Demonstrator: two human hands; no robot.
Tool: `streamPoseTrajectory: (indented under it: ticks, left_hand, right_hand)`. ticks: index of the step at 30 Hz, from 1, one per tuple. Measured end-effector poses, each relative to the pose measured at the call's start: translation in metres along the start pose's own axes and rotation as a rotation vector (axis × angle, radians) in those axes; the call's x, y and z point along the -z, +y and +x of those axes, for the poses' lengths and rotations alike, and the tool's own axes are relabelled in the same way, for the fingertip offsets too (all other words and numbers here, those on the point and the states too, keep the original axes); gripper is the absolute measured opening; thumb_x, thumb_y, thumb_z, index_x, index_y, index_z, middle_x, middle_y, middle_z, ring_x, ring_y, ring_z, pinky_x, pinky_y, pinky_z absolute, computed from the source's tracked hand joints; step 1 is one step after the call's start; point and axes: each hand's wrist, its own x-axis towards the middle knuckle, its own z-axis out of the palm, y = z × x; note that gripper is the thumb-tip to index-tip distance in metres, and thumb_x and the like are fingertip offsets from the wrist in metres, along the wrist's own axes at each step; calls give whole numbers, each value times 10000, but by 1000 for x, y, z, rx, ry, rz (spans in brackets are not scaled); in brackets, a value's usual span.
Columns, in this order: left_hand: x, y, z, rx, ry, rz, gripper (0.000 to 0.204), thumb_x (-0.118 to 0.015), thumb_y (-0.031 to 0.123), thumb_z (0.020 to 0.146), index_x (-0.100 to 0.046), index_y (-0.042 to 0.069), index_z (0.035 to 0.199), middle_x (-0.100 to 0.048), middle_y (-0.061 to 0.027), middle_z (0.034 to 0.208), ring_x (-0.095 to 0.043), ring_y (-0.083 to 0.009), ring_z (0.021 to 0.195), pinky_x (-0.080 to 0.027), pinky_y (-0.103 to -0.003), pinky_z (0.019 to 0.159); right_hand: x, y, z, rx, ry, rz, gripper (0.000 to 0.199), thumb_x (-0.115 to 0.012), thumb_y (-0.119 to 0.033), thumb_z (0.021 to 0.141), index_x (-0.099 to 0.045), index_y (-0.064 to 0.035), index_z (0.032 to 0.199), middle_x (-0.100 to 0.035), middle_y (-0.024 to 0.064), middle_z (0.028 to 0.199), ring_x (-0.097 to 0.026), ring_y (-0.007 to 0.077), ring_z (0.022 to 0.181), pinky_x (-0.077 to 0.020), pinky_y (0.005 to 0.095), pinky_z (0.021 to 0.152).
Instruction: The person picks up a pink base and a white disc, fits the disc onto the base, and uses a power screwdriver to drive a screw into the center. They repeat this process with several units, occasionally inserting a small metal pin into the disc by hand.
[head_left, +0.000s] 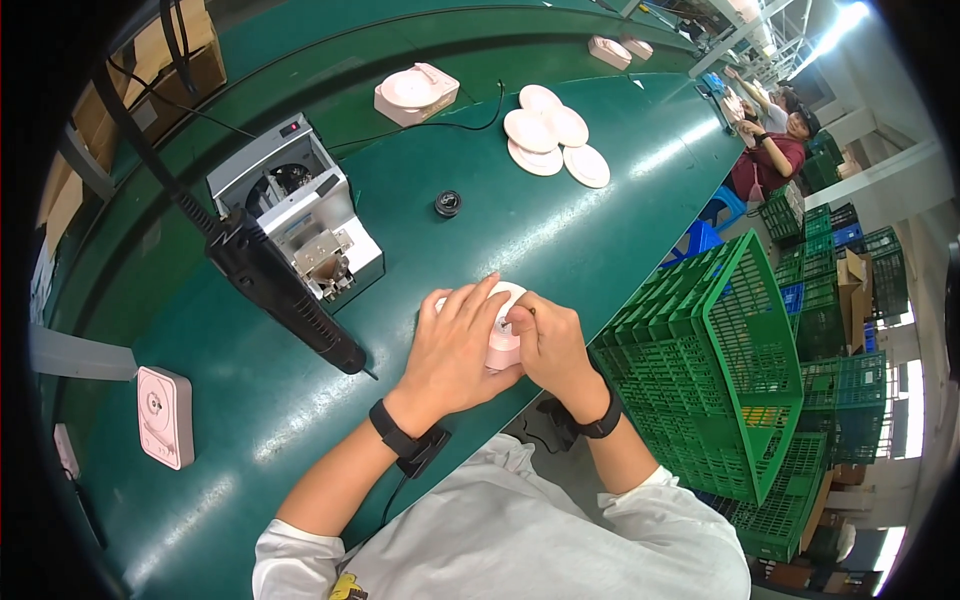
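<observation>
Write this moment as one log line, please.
left hand: holds pink part | right hand: curled at the part's right side | nearby: black screwdriver, grey machine | farther: pale discs

The pale pink rounded plastic casing [504, 355] looks smooth and satin-matt, as do the thin pale pink plastic discs [530, 130]. The broad dark green tabletop [415, 250] is smooth and glossy, streaked with reflections. The boxy grey-and-white machine [365, 250] bears shiny bare metal parts; the long black plastic electric screwdriver [285, 285] has a low sheen. The green lattice crates [655, 345] are plastic, the wrinkled white shirt [520, 530] matt cloth.
</observation>
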Motion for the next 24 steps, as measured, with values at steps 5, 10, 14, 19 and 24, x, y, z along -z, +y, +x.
streamPoseTrajectory:
  ticks: [5,10,14,19,24]
  left_hand:
    - [0,1,1,3,0,3,844,-878,425,726,-556,25,1396,-526,-188,1519,-512,-323,1350,-330,-513,1140]
    - [-1,0,2,19,-21,-1,896,-897,443,712,-539,26,1419,-514,-183,1532,-505,-335,1367,-321,-521,1146]
    - [0,1,3,24,-26,2,880,-884,454,724,-546,24,1415,-504,-173,1539,-501,-330,1364,-322,-519,1148]
    - [2,2,3,29,-37,14,875,-872,466,732,-551,19,1412,-509,-165,1536,-503,-320,1357,-324,-511,1150]
    - [0,2,1,36,-26,2,912,-905,433,691,-545,15,1417,-514,-162,1538,-514,-350,1359,-328,-531,1141]
  right_hand:
    - [7,11,8,94,-123,85,258,-599,-192,1055,-635,24,919,-654,199,786,-643,404,679,-514,444,600]
    - [13,25,16,177,-217,116,237,-604,-175,1044,-634,26,921,-661,191,793,-640,400,679,-525,438,619]
    - [20,29,23,204,-307,132,216,-614,-162,1032,-637,24,924,-664,191,799,-645,398,692,-531,444,634]
    - [22,39,31,290,-383,190,198,-618,-148,1023,-638,21,922,-669,189,818,-651,398,720,-536,454,659]
    - [23,46,37,355,-472,247,193,-628,-152,1019,-623,12,916,-680,182,856,-661,400,767,-544,465,697]
